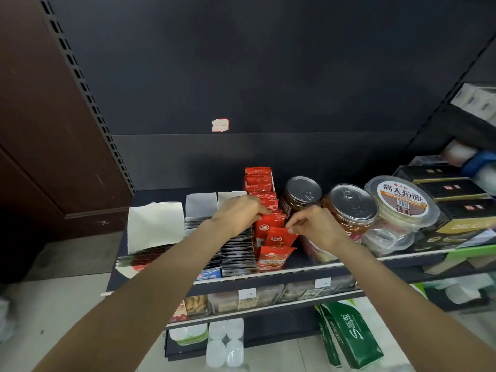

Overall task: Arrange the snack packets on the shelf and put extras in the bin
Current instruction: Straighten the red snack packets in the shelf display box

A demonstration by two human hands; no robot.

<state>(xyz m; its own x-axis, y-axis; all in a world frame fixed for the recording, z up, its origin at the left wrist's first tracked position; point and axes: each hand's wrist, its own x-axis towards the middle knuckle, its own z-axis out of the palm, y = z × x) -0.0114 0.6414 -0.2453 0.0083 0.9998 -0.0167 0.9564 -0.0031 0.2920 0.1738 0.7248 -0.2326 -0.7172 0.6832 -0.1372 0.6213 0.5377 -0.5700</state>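
- Both hands are in the red packets (268, 226) row, mid-shelf, running from the back panel to the shelf (295, 269) front edge.
- Left hand (239, 213) curls round the upright stack, holding it back.
- Right hand (308, 224) pinches one tilted packet (280, 237) by its top corner.
- Step looks like slotting; next, that packet needs standing upright in line.
- No bin visible.

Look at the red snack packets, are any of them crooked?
Yes. The red packet pinched by the right hand sits tilted, unlike the upright row of red packets behind. The left hand grips the row's front packets.
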